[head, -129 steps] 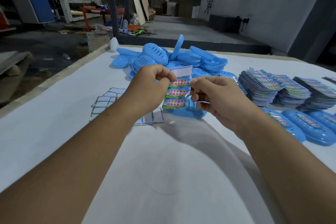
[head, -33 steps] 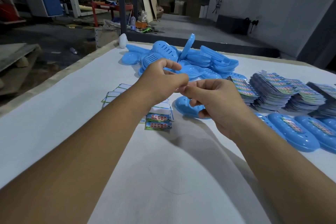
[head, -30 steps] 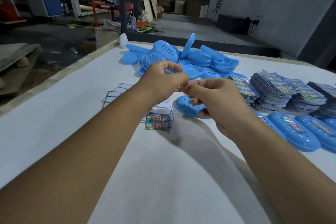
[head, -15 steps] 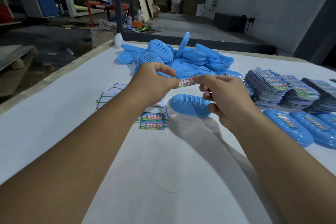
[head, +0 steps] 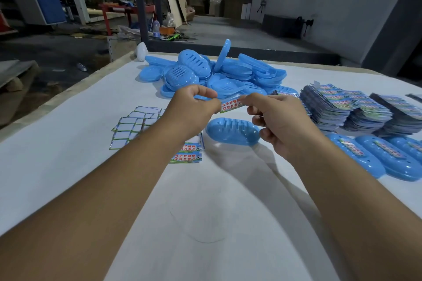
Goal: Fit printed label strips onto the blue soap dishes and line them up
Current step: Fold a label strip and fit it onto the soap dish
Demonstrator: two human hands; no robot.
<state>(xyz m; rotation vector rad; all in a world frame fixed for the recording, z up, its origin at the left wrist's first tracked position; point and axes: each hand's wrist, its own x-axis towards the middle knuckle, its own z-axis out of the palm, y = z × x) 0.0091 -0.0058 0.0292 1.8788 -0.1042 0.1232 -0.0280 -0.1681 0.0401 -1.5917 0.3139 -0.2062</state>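
Label strip (head: pixel 231 105): white, red lettering, green edge. Soap dish (head: pixel 231 131): plain blue, slotted. Table (head: pixel 68 134): white.

Single head-worn wide-angle view, facing forward and down, near table (head: pixel 68 143)

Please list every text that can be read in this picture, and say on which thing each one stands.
"洗手护健康" over "你我共参与": label strip pinched between left hand and right hand.
Same two lines, partly covered by the arm: label sheet on the table.
Labels on the finished soap dishes and the stacks of sheets: too blurred to read.
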